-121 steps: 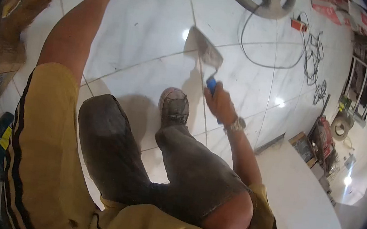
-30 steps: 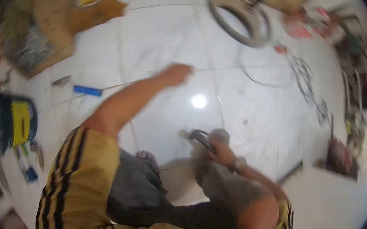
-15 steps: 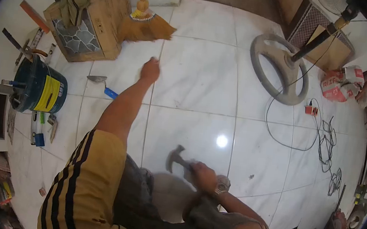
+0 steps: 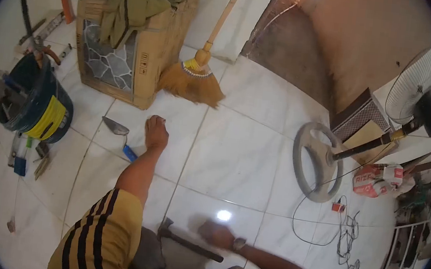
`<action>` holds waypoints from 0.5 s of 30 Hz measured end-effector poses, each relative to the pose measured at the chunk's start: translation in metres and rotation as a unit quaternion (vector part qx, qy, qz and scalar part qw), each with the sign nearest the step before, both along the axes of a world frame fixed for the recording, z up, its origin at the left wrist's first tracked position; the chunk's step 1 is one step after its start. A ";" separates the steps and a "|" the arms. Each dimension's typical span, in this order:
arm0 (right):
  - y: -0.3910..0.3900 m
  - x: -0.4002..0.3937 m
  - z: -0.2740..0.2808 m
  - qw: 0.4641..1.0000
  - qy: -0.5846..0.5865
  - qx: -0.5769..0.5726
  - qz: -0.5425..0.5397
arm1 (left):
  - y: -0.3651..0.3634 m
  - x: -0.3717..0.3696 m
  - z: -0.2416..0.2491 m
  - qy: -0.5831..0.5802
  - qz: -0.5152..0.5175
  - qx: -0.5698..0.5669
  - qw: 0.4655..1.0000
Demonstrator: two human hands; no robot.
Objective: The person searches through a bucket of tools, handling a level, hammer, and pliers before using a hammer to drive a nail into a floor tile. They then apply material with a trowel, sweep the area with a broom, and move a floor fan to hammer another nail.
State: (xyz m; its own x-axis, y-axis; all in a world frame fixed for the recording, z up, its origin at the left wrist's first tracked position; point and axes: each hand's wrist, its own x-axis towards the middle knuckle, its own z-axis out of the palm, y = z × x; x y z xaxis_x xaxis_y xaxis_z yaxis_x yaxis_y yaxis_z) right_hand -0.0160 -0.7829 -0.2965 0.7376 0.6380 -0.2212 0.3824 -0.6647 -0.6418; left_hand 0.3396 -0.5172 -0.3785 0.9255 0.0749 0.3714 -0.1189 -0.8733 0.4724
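Note:
My left hand (image 4: 157, 132) reaches out over the white tiles with its fingers curled in; what they hold, if anything, is hidden. Close beside it on the floor is a pointed trowel (image 4: 116, 127) with a blue handle. A claw hammer (image 4: 189, 244) lies on the tiles in front of my knees, its head to the left. Just above the hammer's handle is my right hand (image 4: 216, 235), apart from it and smeared by motion.
A cardboard box (image 4: 149, 63) with clothes on top and a broom (image 4: 195, 81) stand ahead. A tool-filled bucket (image 4: 35, 108) is at left. At right are a stand fan (image 4: 324, 157), a red-and-white bag (image 4: 372, 180) and a tangled cord (image 4: 346, 239).
My right hand has let go of the hammer, which now lies on the floor. The view has swung, bringing more of the doorway and fan into sight.

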 end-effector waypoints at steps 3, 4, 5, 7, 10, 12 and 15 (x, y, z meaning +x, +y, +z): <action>-0.038 0.157 0.087 0.980 -0.018 -0.154 -0.127 | 0.009 0.010 0.007 0.082 -0.018 -0.036 0.996; -0.044 0.220 0.114 0.974 -0.116 -0.149 -0.126 | 0.006 0.010 -0.005 0.022 0.006 -0.008 1.000; -0.041 0.279 0.147 0.960 -0.182 -0.093 -0.193 | 0.010 0.018 -0.041 -0.034 0.024 0.061 0.997; -0.030 0.404 0.190 0.914 -0.321 -0.010 -0.250 | -0.012 0.004 0.061 0.163 0.096 -0.256 0.948; 0.017 0.538 0.272 0.848 -0.325 0.091 -0.407 | -0.004 0.005 0.016 0.075 -0.009 0.055 0.996; 0.051 0.581 0.307 0.838 -0.207 0.126 -0.489 | 0.003 0.013 0.011 0.093 -0.007 0.061 0.994; 0.078 0.648 0.250 0.837 -0.182 0.192 -0.480 | 0.004 0.016 0.025 0.130 -0.003 0.035 0.991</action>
